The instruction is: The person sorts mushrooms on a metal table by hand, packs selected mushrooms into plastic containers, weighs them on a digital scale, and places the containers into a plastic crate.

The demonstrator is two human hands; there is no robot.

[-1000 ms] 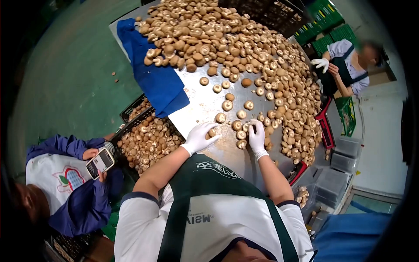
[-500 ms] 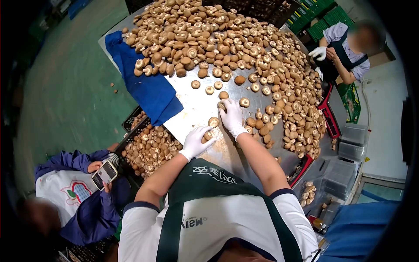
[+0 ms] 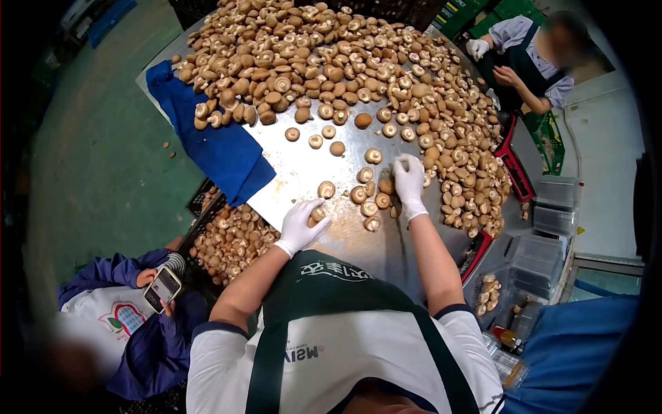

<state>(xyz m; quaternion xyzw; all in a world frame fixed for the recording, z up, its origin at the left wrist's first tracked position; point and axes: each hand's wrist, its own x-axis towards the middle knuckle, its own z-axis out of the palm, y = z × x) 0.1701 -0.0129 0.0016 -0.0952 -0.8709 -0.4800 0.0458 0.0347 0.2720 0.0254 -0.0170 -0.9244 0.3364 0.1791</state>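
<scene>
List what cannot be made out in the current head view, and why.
All in the head view:
- Whether the right hand grips anything: its own fingers hide the spot.
- The palm side of the mushroom in the left hand: covered by that hand.
- The full extent of the black crate at the far side: cut off by the top edge.
- The text on the phone: too small.
</scene>
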